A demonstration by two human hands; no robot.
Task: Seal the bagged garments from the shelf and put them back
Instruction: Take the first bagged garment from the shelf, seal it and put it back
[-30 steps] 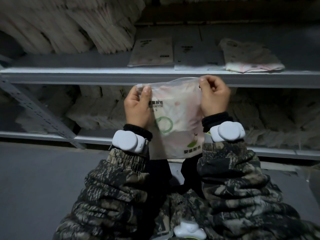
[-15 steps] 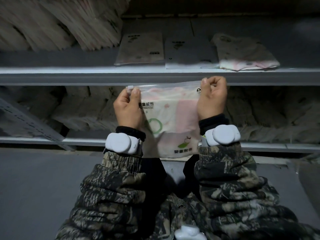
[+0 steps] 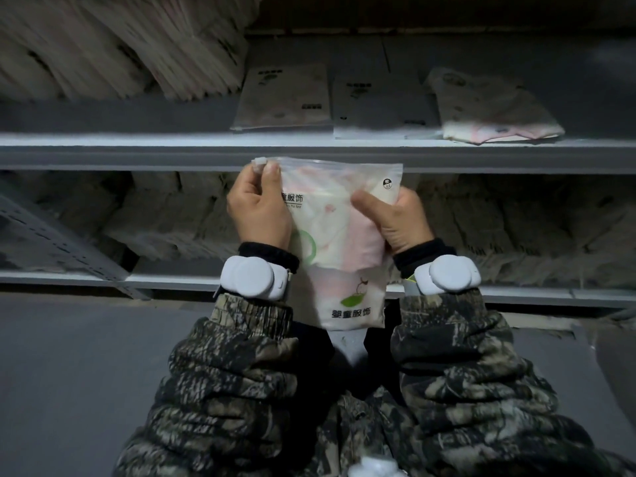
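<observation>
Both hands hold the garment bag (image 3: 339, 242) upright before the shelf (image 3: 137, 156). Left hand (image 3: 258, 215) — fingers pinching the top-left corner. Right hand (image 3: 395, 220) — fingers gripping the right edge. Three bagged garments (image 3: 495, 108) lie beyond.

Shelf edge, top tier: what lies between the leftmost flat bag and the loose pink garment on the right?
One more flat bag, between the leftmost flat bag and the loose pink garment, in the head view.

I see a grey metal shelf (image 3: 137, 146). On it, at 12 o'clock, three flat bagged garments (image 3: 282, 98) lie side by side; at 10 o'clock, a leaning stack of bags (image 3: 120, 46).
</observation>
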